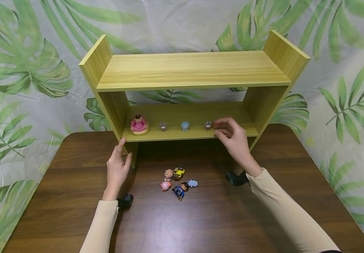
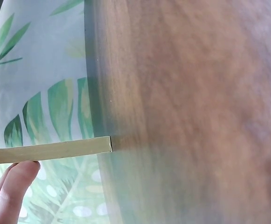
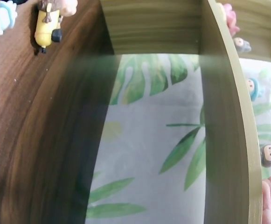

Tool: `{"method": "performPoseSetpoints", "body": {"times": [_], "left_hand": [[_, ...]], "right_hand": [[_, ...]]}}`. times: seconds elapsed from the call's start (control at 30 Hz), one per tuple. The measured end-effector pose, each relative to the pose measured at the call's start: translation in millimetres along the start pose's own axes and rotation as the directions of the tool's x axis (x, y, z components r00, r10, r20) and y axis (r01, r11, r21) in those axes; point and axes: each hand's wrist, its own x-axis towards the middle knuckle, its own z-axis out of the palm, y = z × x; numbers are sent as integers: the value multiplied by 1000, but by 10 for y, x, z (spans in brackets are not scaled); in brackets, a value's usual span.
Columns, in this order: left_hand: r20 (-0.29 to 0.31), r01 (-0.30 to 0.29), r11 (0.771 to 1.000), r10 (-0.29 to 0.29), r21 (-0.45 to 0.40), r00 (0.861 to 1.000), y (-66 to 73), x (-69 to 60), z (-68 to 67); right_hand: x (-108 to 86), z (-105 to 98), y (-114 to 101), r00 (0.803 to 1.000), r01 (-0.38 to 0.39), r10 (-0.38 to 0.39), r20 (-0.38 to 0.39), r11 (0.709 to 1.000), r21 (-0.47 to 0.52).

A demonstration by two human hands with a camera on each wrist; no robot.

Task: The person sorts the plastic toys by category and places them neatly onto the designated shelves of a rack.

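Note:
On the middle board of a wooden shelf, a row of small figurines stands: a pink bear on a round base, a grey figurine, a light-blue figurine and another grey figurine. My right hand is just right of that last grey figurine, its fingers bent and parted, with nothing seen between them. With my left hand I hold the shelf's left side panel between thumb and fingers. Part of the left hand lies outside the left wrist view.
Several loose toys lie on the brown table before the shelf: a pink round toy, a figure in blue, a yellow-and-brown one, a pinkish one and a light-blue one. Leaf-patterned cloth hangs behind.

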Motion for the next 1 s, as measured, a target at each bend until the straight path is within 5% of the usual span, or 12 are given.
{"method": "performPoseSetpoints", "body": {"times": [0.37,0.57,1.0], "left_hand": [[-8,-9,1000,9,8,1000,6,3,1],[-7,-6,1000,6,8,1000,9,3,3],[-3,-3,1000,3,8,1000,22,1,-2]], "right_hand": [[-182,3,-118,1000,20,-19,-17,999,33],[-316,34,127,1000,7,-6,-17,998,65],[-541,204,-23,995,-21,17,98,999,36]]}}
